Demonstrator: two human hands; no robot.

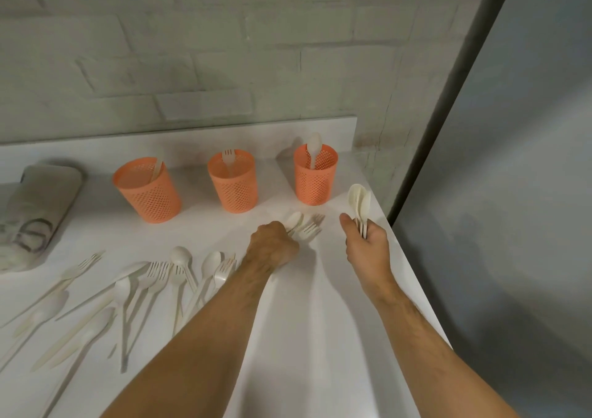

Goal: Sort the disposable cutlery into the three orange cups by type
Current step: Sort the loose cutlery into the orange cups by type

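The right hand (366, 241) grips several pale plastic spoons (358, 201) upright, near the right perforated orange cup (315, 177) (one spoon inside). The left hand (274, 246) curls over mixed pale cutlery (304, 225) on the white table (320, 321).

A pale painted brick wall (198, 65) is rising behind the white tabletop (320, 321). A grey panel (512, 193) is standing at the right, a folded cloth (35, 212) lying at the left.

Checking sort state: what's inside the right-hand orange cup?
One spoon stands in the right-hand orange cup, bowl up above the rim. Its handle shows faintly through the perforations; the cup's bottom is hidden, so more pieces can't be ruled out.
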